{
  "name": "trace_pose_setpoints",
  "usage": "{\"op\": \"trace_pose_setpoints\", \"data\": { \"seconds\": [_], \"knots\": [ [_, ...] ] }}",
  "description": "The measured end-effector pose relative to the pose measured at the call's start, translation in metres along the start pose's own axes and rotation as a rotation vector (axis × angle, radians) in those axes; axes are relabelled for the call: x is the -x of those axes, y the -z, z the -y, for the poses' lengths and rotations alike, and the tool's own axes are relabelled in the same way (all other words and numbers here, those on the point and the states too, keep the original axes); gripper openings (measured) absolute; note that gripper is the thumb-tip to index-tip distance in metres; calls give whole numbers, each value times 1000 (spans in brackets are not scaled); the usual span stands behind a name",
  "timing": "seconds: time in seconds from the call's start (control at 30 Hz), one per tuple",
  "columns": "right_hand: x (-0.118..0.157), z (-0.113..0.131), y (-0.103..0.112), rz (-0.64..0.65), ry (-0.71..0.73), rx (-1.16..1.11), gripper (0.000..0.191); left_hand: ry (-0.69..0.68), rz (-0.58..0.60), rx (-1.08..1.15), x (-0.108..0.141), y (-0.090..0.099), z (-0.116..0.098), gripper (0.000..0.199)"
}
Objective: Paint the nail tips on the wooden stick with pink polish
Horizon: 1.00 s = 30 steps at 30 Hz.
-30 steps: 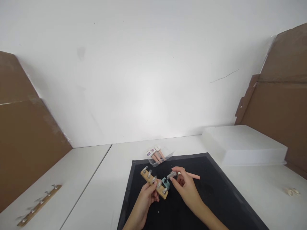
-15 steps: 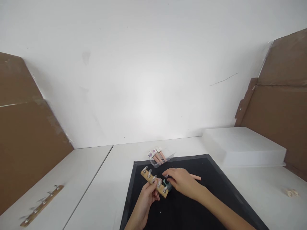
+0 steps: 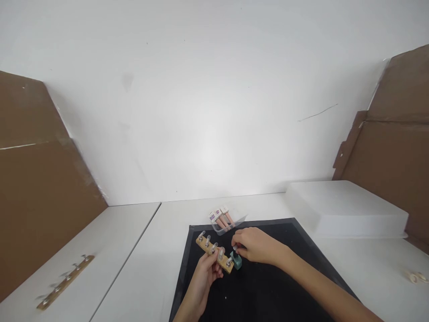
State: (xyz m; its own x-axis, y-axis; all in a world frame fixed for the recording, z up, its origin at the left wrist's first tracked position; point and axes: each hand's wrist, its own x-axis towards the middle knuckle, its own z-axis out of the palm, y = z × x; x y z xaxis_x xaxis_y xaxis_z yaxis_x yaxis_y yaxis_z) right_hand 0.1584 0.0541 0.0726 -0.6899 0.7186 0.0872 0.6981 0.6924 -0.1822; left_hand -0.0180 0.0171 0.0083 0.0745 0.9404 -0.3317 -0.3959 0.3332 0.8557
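My left hand (image 3: 207, 275) grips a narrow wooden nail tip stand (image 3: 205, 243) near its lower right end. Several clear nail tips (image 3: 213, 247) stick up from the metal posts along it. Just right of the stand, a small teal nail polish bottle (image 3: 237, 262) stands on the black mat. Above it, my right hand (image 3: 254, 244) is closed, its fingertips pinching the dark cap (image 3: 235, 253) at the bottle's top. A small clear piece shows at those fingertips; I cannot tell what it is.
Behind the hands, a clear plastic tray (image 3: 221, 231) with pink sticks overlaps the black mat (image 3: 264, 290). At left lies a second wooden stand (image 3: 65, 282) with posts. A white plastic box (image 3: 348, 210) sits at right, near small beige rings (image 3: 415, 277). Cardboard panels (image 3: 40, 188) flank both sides.
My right hand has risen slightly, and the teal bottle shows more fully. The pink stick beside my right hand is out of sight. The whole view has shifted slightly.
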Motion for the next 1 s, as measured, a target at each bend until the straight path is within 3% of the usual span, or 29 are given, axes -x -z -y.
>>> {"op": "trace_pose_setpoints", "data": {
  "seconds": [0.07, 0.23, 0.37, 0.47, 0.63, 0.77, 1.0],
  "knots": [
    [-1, 0, 1, 9, -6, 25, 13, 3, -2, -3, -2, 0, 1, 48],
    [-1, 3, 1, 5, 19, 75, 22, 6, -5, -8, -1, 0, 1, 48],
    [0, 4, 0, 8, 5, 121, 15, 7, -5, -9, 1, -1, -1, 42],
    [0, 5, -2, -13, -25, 152, 24, 12, -9, -11, 0, -1, 0, 43],
    [2, 5, -4, -19, -8, 162, 14, 8, -11, -4, -1, -1, 0, 43],
    [3, 5, -4, -35, -33, 183, 24, 8, -8, 2, 1, -1, 0, 42],
    [3, 8, -5, -35, -5, 206, 16, 10, -13, 6, 0, -2, 0, 47]
  ]
}}
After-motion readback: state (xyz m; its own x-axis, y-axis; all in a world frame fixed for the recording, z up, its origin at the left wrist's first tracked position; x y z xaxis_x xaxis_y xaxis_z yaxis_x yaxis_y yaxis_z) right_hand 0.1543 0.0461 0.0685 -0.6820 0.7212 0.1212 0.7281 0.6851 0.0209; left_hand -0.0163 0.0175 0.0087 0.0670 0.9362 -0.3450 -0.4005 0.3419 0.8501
